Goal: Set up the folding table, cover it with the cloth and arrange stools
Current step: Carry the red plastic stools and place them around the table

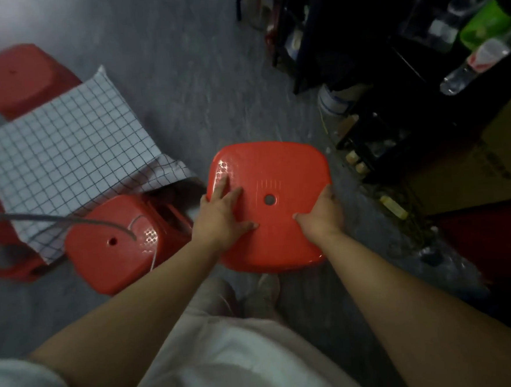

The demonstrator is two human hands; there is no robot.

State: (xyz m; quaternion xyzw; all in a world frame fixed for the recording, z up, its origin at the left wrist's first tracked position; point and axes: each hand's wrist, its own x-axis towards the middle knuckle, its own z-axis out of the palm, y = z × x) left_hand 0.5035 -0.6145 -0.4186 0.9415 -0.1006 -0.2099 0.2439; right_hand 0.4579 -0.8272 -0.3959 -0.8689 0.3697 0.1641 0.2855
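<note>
Item 1: red plastic stool (pixel 276 167), seat up, centre hole visible, directly in front of me above the grey floor (pixel 193 61); I cannot tell whether its legs touch down.
Item 2: left hand (pixel 219 217), flat on the seat's left side, fingers spread and straight.
Item 3: right hand (pixel 322 213), gripping the seat's right rim, thumb on top, fingers curled over the edge.
Item 4: checked cloth (pixel 72 139), spread flat to my left, one corner hanging; the surface beneath is hidden.
Item 5: second red stool (pixel 107 255), just beside that hanging corner.
Item 6: third red stool (pixel 16 80), beyond the cloth.
Item 7: dark shelving (pixel 359 50) at right, with a green bottle (pixel 484 23); cardboard box (pixel 487 159) nearer me.
</note>
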